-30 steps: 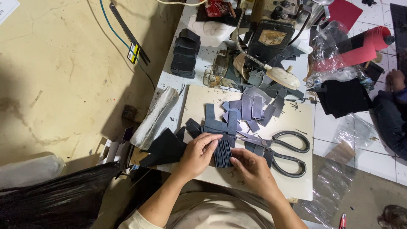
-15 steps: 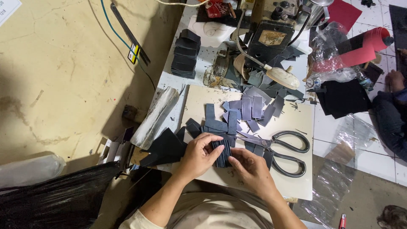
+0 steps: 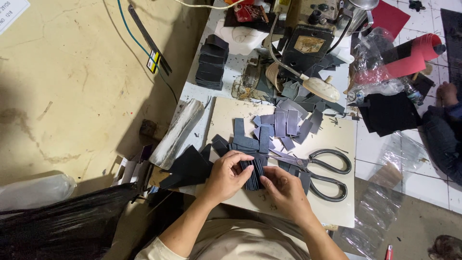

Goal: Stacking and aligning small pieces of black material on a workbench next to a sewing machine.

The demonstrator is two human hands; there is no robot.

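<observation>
Between both hands' fingers (image 3: 240, 161) sits, seemingly pinched, a dark strip stack (image 3: 253, 174).

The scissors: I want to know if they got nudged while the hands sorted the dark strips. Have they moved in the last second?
No. The scissors lie on the same spot of the pale cutting board, handles toward its right edge, beside the right hand.

Dim, warm indoor light falls from above, brightest on the pale cutting board (image 3: 332, 192). Deep shadow covers the lower left. The frame is sharp at centre, slightly stretched towards the edges.
</observation>
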